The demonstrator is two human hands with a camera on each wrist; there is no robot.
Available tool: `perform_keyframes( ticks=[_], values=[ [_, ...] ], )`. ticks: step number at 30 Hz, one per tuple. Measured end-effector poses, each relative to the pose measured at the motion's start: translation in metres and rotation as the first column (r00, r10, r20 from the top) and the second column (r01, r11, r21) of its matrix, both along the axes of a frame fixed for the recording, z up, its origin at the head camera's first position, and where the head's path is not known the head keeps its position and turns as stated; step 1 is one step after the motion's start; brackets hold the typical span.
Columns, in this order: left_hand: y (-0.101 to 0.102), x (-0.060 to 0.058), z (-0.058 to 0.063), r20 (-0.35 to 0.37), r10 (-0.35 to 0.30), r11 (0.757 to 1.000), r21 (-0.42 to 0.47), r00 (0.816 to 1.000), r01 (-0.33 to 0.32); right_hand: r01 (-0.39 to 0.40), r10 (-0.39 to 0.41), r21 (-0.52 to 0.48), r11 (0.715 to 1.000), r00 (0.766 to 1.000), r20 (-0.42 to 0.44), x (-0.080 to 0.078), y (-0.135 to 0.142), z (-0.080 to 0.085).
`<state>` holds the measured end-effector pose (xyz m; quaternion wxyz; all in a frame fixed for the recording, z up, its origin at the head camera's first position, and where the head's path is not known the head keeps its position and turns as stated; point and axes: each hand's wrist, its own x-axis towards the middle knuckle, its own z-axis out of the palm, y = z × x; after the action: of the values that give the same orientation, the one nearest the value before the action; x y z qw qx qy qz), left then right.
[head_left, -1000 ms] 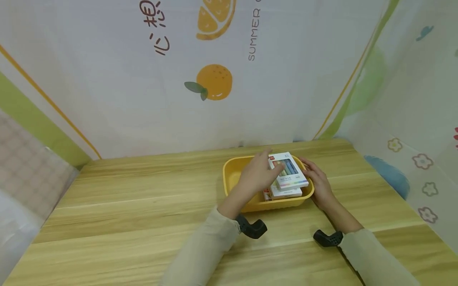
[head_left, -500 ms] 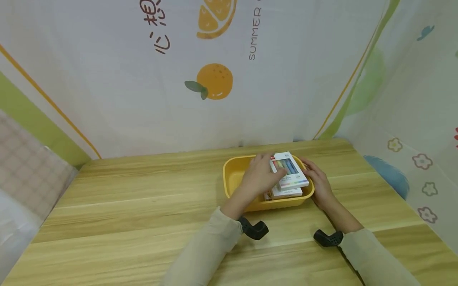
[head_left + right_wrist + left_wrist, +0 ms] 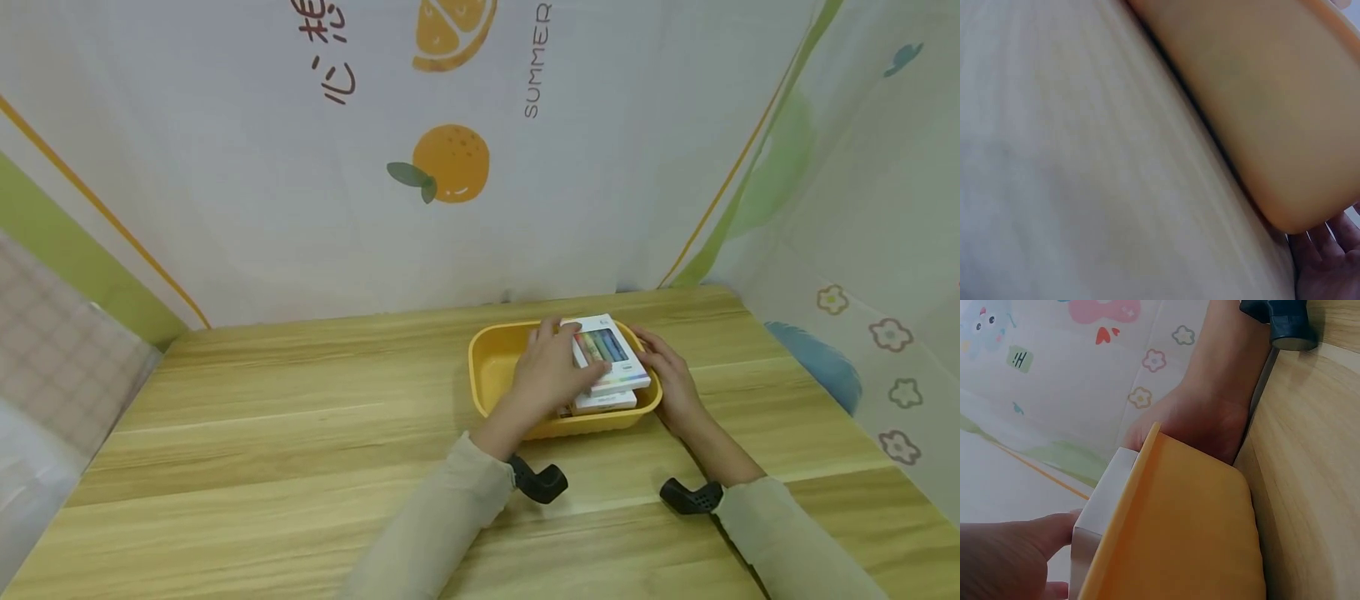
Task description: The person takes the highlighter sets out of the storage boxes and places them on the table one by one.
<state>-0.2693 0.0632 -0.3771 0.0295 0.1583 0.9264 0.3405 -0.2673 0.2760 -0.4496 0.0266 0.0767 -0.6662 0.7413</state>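
A yellow plastic basket (image 3: 491,379) stands on the table in the head view. Inside its right part lies a white box of crayons (image 3: 626,373), coloured sticks showing through its window, on top of another white box (image 3: 606,402). My left hand (image 3: 546,367) holds the crayon box, thumb across its front face and fingers at its left and far edge. In the left wrist view its thumb (image 3: 1054,532) meets a corner of the white box. My right hand (image 3: 671,387) grips the basket's right end at the rim; several fingers lie against its outer wall in the right wrist view.
The wooden table (image 3: 262,433) extends widely to the left of the basket and in front of it. A printed cloth (image 3: 337,208) hangs behind the table's far edge. Each wrist wears a black camera mount, such as the left one (image 3: 542,483).
My left hand has slid a little to the right, its thumb farther across the crayon box. The right hand stays at the basket's end. The head view has tilted slightly.
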Motion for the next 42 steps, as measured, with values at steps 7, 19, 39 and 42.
perform_keyframes(
  ticks=[7,19,39,42],
  values=[
    [-0.0009,-0.0022,-0.0017,0.062,-0.011,0.998,0.060,0.998,0.007,0.006,-0.006,0.006,1.000,1.000,0.010,-0.0002,0.0001,0.0006],
    [-0.0018,-0.0036,-0.0020,0.092,0.027,0.996,0.088,0.995,-0.035,-0.011,0.011,0.003,1.000,1.000,-0.005,-0.0017,0.0016,0.0008],
    [-0.0024,-0.0075,-0.0041,0.165,0.029,0.952,0.295,0.986,-0.078,-0.019,0.019,0.023,1.000,1.000,-0.001,-0.0010,0.0003,0.0010],
    [-0.0024,-0.0078,-0.0035,0.179,0.025,0.948,0.308,0.984,-0.080,-0.013,0.013,0.032,0.999,1.000,-0.001,-0.0003,0.0008,0.0019]
  ],
)
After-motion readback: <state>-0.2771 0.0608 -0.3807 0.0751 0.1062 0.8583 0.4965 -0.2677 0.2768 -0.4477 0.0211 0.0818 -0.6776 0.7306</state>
